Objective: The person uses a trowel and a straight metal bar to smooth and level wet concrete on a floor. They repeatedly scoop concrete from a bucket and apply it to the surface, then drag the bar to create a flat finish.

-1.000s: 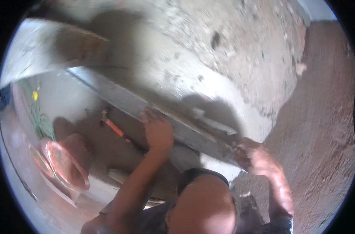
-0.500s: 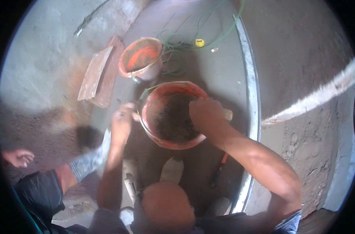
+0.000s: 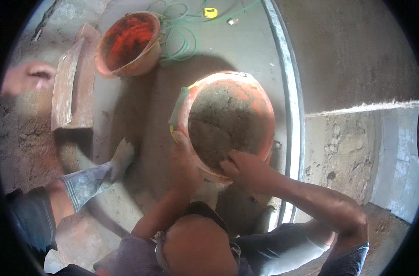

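A red-orange bucket (image 3: 268,110) holding grey-brown mortar (image 3: 218,103) stands in front of me. My left hand (image 3: 184,163) grips its near left rim, fingers by the lower end of the handle's green sleeve (image 3: 179,108). Over the near rim, my right hand (image 3: 246,169) is closed on a trowel. Its broad blade (image 3: 210,137) lies in the mortar, coated and hard to set apart from it; my fist hides the grip.
A second orange bucket (image 3: 150,57) is at the far left, by a green hose (image 3: 187,46) and a yellow tape measure (image 3: 211,12). Reddish boards (image 3: 84,87) lie left. A co-worker's hand (image 3: 30,78) and leg (image 3: 87,181) are beside me. A pale straight strip (image 3: 290,92) runs along the right.
The bucket now appears nearer the right, its mortar more in view. My left hand has come onto the near left rim; my right hand has moved to the near rim. The co-worker's hand is farther forward.
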Demonstrator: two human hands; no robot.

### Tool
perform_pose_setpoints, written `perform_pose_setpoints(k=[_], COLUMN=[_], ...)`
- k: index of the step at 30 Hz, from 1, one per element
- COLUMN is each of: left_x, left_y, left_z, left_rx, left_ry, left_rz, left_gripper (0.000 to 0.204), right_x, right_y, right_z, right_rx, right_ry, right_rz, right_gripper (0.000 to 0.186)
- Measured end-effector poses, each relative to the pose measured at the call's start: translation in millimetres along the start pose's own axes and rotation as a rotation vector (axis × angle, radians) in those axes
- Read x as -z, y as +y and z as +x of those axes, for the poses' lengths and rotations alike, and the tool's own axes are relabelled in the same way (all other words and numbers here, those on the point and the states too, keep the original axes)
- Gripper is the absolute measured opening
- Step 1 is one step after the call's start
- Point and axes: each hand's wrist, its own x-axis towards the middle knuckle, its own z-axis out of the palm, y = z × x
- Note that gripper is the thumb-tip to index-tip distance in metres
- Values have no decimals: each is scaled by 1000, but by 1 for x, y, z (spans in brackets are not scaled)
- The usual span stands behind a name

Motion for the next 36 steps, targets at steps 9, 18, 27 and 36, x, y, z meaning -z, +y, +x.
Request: perform_pose_setpoints(k=[9,18,27,36], left_x=[-81,-61,-281,-236], left_y=[29,113,-207,-316], left_z=[7,-18,-158,-214], left_rx=[-426,-749,-323,-652], left_ry=[-361,-338,-2252,-2064], left_rz=[270,1477,1655,1788], left_gripper=[76,38,47,71], right_x=[70,-31,-222,-194], right_y=[41,308,432,467], right_z=[-131,-367,-414,-449], right_rx=[-75,-14,-742,-487], right_ry=[-167,550,618,1228], right_rz=[637,1002,1467,1197], right_gripper=[42,31,48,31])
